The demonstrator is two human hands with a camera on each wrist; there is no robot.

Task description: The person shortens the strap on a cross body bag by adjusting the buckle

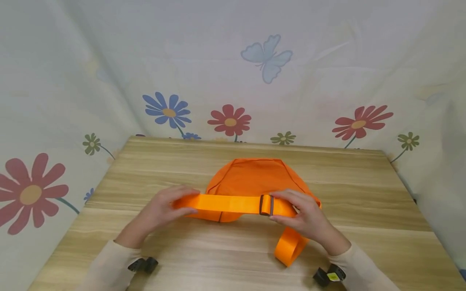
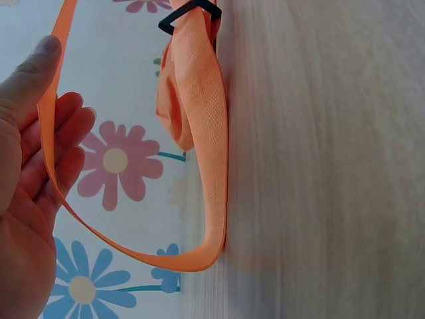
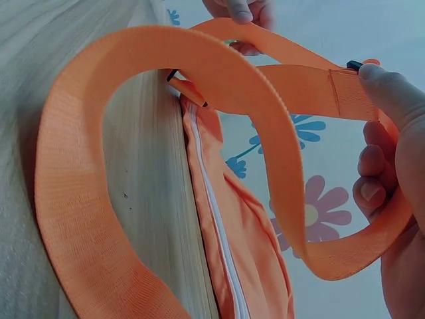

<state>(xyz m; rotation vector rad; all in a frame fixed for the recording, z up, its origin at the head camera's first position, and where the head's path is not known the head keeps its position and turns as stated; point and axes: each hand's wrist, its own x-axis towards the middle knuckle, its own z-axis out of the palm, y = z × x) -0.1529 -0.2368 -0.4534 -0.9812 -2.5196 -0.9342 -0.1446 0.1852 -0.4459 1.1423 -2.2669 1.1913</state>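
Note:
An orange bag lies on the wooden table, with a white zipper along its side in the right wrist view. Its flat orange strap is stretched between both hands above the bag's near edge. My left hand holds the strap's left end between thumb and fingers. With thumb and fingertips, my right hand pinches the strap beside a dark slider buckle. Below that hand hangs a loop of strap. A second black buckle sits on the strap in the left wrist view.
The wooden table extends around the bag on all sides. Behind it hangs a white cloth printed with flowers and a butterfly. Black bands with small devices are worn on the left wrist and right wrist.

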